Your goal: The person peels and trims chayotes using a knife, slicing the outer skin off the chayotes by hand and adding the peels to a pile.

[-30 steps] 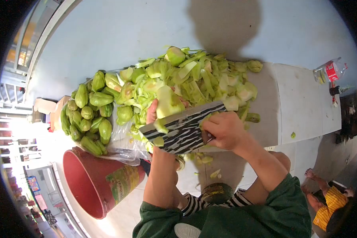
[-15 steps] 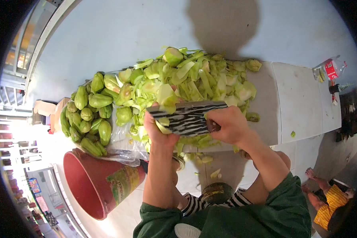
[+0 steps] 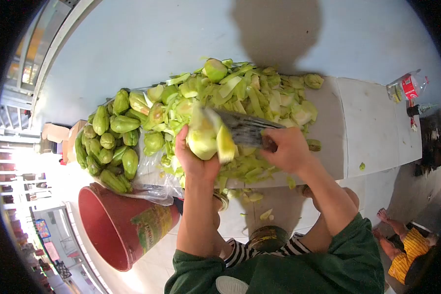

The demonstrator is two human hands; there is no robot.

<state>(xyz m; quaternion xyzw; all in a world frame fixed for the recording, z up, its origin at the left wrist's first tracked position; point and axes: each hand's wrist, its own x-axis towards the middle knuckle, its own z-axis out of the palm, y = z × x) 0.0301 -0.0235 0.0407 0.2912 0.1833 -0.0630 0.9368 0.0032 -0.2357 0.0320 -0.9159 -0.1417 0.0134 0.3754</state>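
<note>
My left hand [image 3: 197,159] is wrapped round a pale green, partly peeled chayote [image 3: 201,142]. Closed on the handle of a broad knife [image 3: 247,128] is my right hand [image 3: 290,151]. The dark, streaked blade points left and meets the chayote's right side, where a loose slice of green peel [image 3: 225,143] hangs, blurred by motion. Behind and under both hands spreads a heap of peelings [image 3: 252,95] mixed with peeled chayotes. Whole unpeeled chayotes [image 3: 124,123] are piled to the left on plastic.
A red bucket [image 3: 103,225] lies tilted at the lower left, beside clear plastic [image 3: 157,192]. At the far right is a plastic bottle with a red label [image 3: 410,87]. Another person in a yellow top [image 3: 407,255] is at the lower right. Peel scraps lie on the floor [image 3: 230,223].
The knife has swung from lying across the front of the chayote to its right side, its blade now edge-on and higher. The chayote shows more fully in my left hand, and a peel slice has come away.
</note>
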